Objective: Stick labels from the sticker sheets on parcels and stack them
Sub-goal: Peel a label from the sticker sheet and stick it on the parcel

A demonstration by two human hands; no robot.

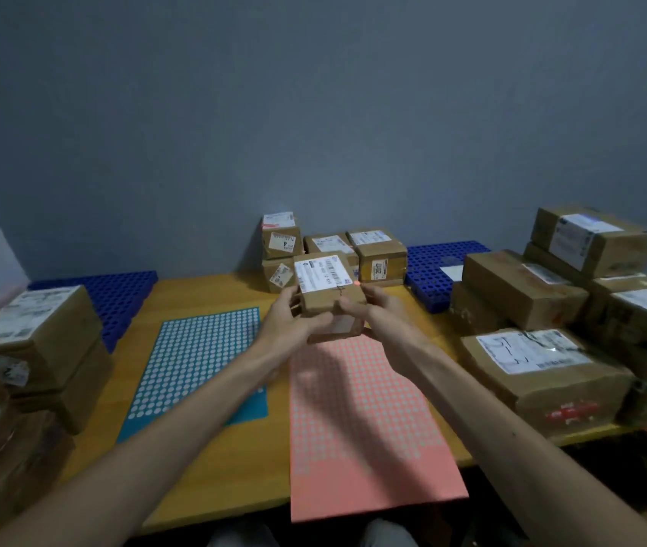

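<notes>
A small brown parcel [328, 290] with a white shipping label on top is held up over the table's middle. My left hand [292, 321] grips its left side and underside. My right hand [373, 305] grips its right side, and a small red dot sticker [356, 283] sits at the parcel's right top edge by my fingertips. Below lie a pink sticker sheet [361, 420] and a blue sticker sheet [199, 361], flat on the wooden table [243, 475]. A stack of labelled parcels [377, 256] stands behind the held one, against the wall.
Larger brown parcels are piled at the right [543, 373] and at the left [37, 333]. Blue perforated mats lie at the back left [124, 294] and back right [432, 266]. The table's front edge is near my body.
</notes>
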